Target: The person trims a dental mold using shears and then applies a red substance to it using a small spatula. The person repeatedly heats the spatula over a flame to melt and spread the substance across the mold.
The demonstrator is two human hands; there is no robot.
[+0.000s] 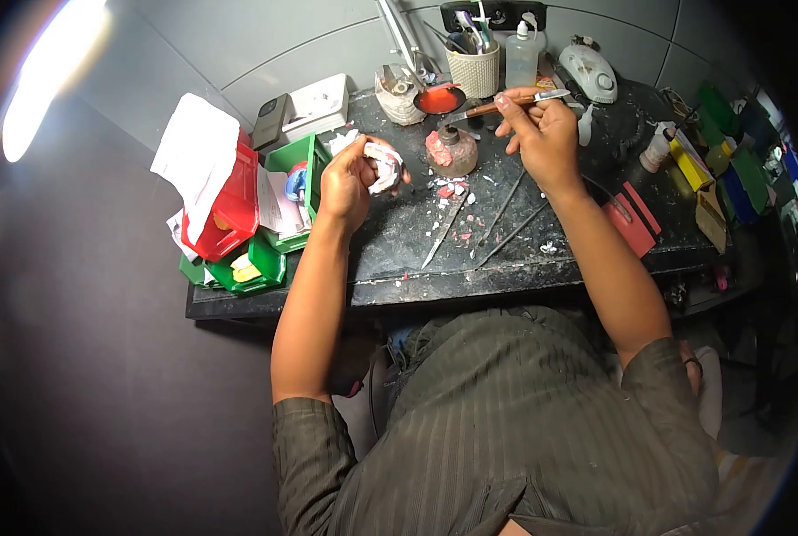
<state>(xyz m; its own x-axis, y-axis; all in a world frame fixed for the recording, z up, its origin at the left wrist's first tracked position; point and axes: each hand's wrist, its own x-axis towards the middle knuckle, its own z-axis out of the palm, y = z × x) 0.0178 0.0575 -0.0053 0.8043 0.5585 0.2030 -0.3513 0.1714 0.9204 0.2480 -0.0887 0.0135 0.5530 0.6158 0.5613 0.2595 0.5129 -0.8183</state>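
The person has one left hand [345,183] and one right hand [549,141]. There is one white plaster piece [385,171] and one wooden-handled knife [485,111]. Nearer lie three slender rod-like tools [444,230]. The far side counts one glass spirit burner [457,159], one red-filled dish [461,96], one woven cup [473,73] and one clear squeeze bottle [520,64]. At left are one phone [270,116], one red bin [243,194] and at least two green bins [287,243]; at right, two red sheets [629,235].

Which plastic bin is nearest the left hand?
The green bin holding the blue object, beside the left hand; the red bin and lower green bins are farther off.
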